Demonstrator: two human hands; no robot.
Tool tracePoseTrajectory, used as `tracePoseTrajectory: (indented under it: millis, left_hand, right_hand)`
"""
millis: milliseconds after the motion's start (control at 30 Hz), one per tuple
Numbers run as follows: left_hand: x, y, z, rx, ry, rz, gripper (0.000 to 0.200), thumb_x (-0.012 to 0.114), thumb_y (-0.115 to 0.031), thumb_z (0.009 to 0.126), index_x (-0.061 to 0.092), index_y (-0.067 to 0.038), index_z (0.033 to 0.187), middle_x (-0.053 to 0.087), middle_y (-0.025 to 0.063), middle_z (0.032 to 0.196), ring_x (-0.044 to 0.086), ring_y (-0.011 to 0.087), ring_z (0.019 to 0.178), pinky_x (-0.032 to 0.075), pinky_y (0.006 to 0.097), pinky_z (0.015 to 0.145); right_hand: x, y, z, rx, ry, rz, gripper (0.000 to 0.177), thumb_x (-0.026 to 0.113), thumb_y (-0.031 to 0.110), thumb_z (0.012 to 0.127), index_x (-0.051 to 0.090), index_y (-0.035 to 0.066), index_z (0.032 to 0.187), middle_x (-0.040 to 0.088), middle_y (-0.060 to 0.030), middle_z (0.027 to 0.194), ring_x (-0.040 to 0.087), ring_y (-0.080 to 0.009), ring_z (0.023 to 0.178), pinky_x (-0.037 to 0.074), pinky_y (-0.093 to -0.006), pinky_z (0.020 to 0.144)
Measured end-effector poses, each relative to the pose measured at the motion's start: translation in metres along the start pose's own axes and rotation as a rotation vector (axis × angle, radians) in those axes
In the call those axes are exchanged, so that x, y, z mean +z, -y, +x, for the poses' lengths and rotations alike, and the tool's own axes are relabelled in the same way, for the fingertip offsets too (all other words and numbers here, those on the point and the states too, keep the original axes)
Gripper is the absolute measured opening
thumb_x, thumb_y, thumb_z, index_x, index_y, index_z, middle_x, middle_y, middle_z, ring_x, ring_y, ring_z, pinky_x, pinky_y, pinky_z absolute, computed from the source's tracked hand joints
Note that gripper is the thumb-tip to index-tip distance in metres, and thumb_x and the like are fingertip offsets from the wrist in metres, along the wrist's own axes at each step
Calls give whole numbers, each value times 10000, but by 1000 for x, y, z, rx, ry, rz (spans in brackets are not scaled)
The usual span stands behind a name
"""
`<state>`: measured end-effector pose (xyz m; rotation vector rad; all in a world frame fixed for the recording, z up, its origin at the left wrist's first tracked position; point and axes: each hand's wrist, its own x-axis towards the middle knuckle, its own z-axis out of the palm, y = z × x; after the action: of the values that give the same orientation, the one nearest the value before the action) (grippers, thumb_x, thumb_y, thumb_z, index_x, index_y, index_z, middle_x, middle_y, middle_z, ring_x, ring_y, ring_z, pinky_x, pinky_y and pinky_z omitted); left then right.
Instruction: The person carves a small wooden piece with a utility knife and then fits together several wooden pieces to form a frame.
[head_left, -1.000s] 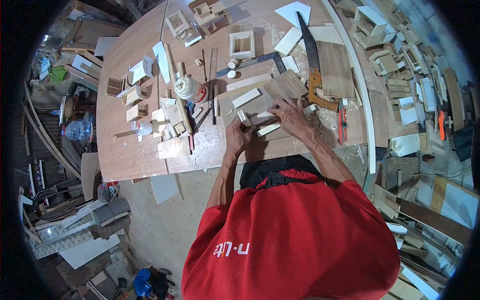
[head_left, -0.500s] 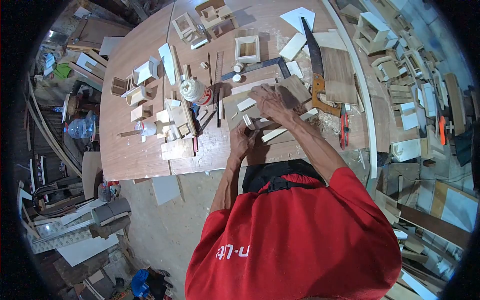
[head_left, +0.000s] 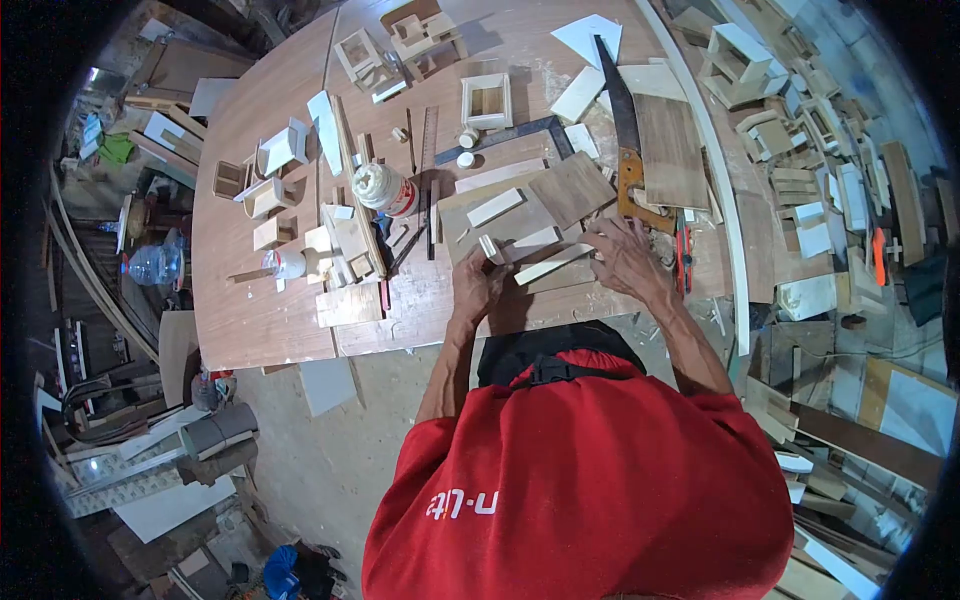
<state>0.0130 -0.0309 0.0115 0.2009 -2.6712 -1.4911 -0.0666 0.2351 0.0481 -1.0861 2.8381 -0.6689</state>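
Note:
Near the table's front edge, my left hand [head_left: 478,287] is closed around a small pale wooden block [head_left: 491,250]. My right hand [head_left: 632,262] has its fingers bent over the right end of a thin wooden strip [head_left: 550,266], covering that end. Between the hands a short flat wood piece [head_left: 531,244] lies by the block. Behind them is a flat board [head_left: 470,215] with another pale wood piece [head_left: 495,207] on it. A darker brown panel [head_left: 572,190] overlaps the board's right side.
A handsaw [head_left: 628,150] and red-handled pliers-like tool [head_left: 684,255] lie to the right. A metal square [head_left: 520,131] is behind the board. A glue bottle [head_left: 385,190] stands left, beside wood offcuts. Small wooden models [head_left: 425,35] sit at the back.
My right hand has moved right and toward me, from the board to the strip's right end, uncovering the pale wood piece and brown panel. The left hand stays at the block.

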Motion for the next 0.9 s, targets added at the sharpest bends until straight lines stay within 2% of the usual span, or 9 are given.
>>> tracePoseTrajectory:
  millis: [100,333,533,600,633,700,733,800,900]
  left_hand:
    - [-2,-8,2,16,-19,26,285,710,-72,768,660,-64,1048,653,146,927,660,315,772,520,375,673]
    - [-1,-9,1,107,-57,66,320,706,-61,758,658,-71,1075,647,144,922,652,324,784,518,379,685]
    - [-1,-9,-2,88,-71,59,290,691,-85,796,655,-68,1083,641,160,899,645,325,754,510,386,672]
    - [-1,-10,-2,49,-41,90,283,688,-92,804,655,-65,1083,640,164,896,645,325,746,510,384,667]
    - [2,-4,-1,97,-66,57,266,689,-96,805,654,-60,1065,638,161,892,641,324,744,508,382,666]
    - [4,1,0,145,-92,26,249,691,-100,806,652,-54,1047,637,158,889,638,323,742,506,381,664]
    - [5,0,1,154,-107,31,227,692,-104,805,647,-48,1020,636,159,888,637,325,747,506,382,666]
    - [5,-2,1,161,-132,34,206,693,-107,805,641,-43,993,635,160,887,637,328,752,505,383,667]
    - [3,-2,-1,5,-81,24,267,723,-113,783,644,-36,1026,668,168,909,675,324,827,530,370,708]
  right_hand:
    - [14,-7,-1,32,12,-25,271,652,186,791,664,140,1058,563,-57,1091,505,-262,1117,323,-550,983]
    - [4,-7,8,73,113,45,279,648,191,789,661,132,1062,570,-68,1087,516,-264,1108,326,-536,988]
    - [13,-2,62,137,38,219,295,639,196,797,651,100,1076,590,-108,1132,524,-294,1116,410,-467,936]
    - [27,-5,102,-35,-159,134,289,637,197,813,647,62,1069,612,-131,1129,562,-294,1058,426,-360,926]
    - [32,-6,120,-35,-166,133,289,637,197,813,647,62,1069,612,-131,1129,562,-294,1058,426,-360,926]
    - [43,-4,148,-23,-207,146,318,617,145,803,618,86,1116,592,-144,1131,509,-322,1152,422,-474,947]
    - [46,-2,155,-27,-207,146,318,617,145,803,618,86,1116,592,-144,1131,509,-322,1152,422,-474,947]
    - [51,1,169,-5,-31,-103,299,604,114,807,609,81,1104,582,-142,1124,501,-341,1155,393,-545,959]
    - [52,-6,187,54,230,-83,312,613,104,785,604,94,1097,563,-136,1131,502,-358,1139,357,-623,945]
